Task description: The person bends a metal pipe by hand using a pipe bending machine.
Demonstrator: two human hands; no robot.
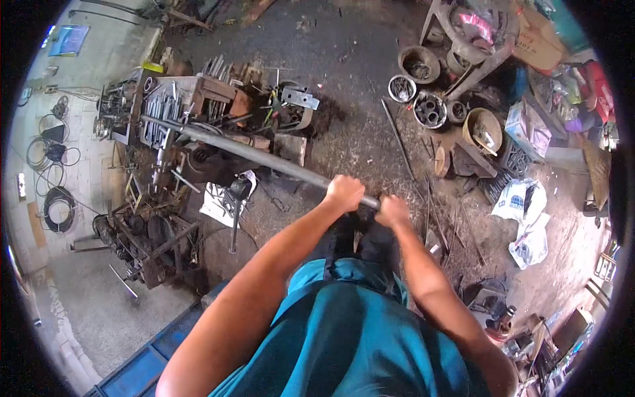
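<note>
Ahead and to the left of the person's body, a long grey metal pipe (264, 159) slants across the workspace, its long axis running from the far left down to the 2 hands near the person's waist. Nearly the whole length lies on the far side of the left hand (344, 192), which is therefore nearer the pipe's distant end; the right hand (393, 210) is just beside it, at the near end. Both hands are closed around the pipe, knuckles up, with only a short stretch of bare metal between them. No other thing shows in either hand

At the far left, the pipe tapers to a slimmer stretch that passes over or just beside a bundle of thin grey metal rods (162, 109); whether it touches them, I cannot tell. Below the pipe's left half is a T-shaped steel bar (185, 181), apart from both hands. Further down, a crumpled white sheet (213, 206) lies on the floor with dark metal parts beside and over it.

To the right of the pipe, and well apart from the hands, a long thin dark rod (398, 140) lies on the dark, stained concrete floor (337, 59). Beyond it are a round tan basin (479, 119) and a white plastic bag with blue print (519, 198). Behind the hands, nearest the camera, is the person's teal shirt (350, 331)
</note>
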